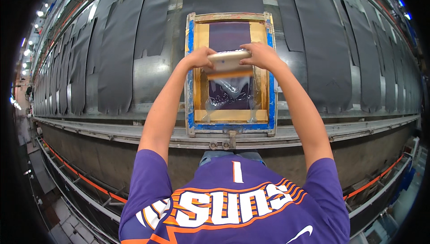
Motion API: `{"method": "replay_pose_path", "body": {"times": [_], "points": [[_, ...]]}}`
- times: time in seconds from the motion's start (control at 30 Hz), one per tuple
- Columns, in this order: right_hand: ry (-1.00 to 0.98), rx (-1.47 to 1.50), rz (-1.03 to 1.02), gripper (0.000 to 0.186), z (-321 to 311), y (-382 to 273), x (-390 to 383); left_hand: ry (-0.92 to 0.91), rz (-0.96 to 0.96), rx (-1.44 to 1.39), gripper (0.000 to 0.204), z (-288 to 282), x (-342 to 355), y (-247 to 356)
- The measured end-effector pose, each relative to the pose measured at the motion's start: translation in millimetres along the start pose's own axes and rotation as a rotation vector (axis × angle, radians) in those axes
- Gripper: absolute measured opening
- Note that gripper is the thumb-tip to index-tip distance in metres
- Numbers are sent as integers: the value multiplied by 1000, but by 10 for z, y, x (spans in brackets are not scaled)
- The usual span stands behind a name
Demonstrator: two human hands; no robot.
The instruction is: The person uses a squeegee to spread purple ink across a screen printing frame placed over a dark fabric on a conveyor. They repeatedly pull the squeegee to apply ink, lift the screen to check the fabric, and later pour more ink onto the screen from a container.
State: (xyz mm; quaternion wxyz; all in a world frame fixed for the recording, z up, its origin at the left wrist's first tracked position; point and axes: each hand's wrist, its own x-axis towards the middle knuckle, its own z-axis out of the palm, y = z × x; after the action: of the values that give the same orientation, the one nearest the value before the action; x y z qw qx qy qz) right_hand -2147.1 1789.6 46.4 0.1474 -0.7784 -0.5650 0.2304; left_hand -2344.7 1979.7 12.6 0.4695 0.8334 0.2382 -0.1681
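Both of my hands grip a squeegee (230, 60), a pale bar with an orange-brown blade edge, blurred along its lower side. My left hand (200, 59) is closed round its left end, and my right hand (262, 56) round its right end. Beneath it lies a screen-printing frame (191, 96) with blue tape along its sides and near edge. Tan tape borders the dark mesh (230, 33) inside. Clear, glossy ink or paste (230, 89) is smeared over the mesh on the near side of the squeegee.
The frame sits on a long table with dark fabric pieces (118, 51) laid on both sides, more of them (316, 51) to the right. A metal rail (130, 132) runs along the table's near edge, with a clamp (226, 144) at the frame. Orange-edged rails stand behind me.
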Motion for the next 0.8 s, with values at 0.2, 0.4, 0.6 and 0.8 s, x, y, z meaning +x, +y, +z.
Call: {"method": "replay_pose_path", "body": {"times": [0.2,0.4,0.6,0.8], "points": [[380,-57,-84,24,844,212,-313,679,256,294,39,835,-217,-243],[303,-12,-93,31,1172,-112,-1542,602,283,355,43,1714,-1167,-135],[163,-81,-49,32,495,124,-432,505,161,134,43,595,-375,-23],[382,86,-16,37,886,278,-409,695,261,278,36,885,-218,-162]]}}
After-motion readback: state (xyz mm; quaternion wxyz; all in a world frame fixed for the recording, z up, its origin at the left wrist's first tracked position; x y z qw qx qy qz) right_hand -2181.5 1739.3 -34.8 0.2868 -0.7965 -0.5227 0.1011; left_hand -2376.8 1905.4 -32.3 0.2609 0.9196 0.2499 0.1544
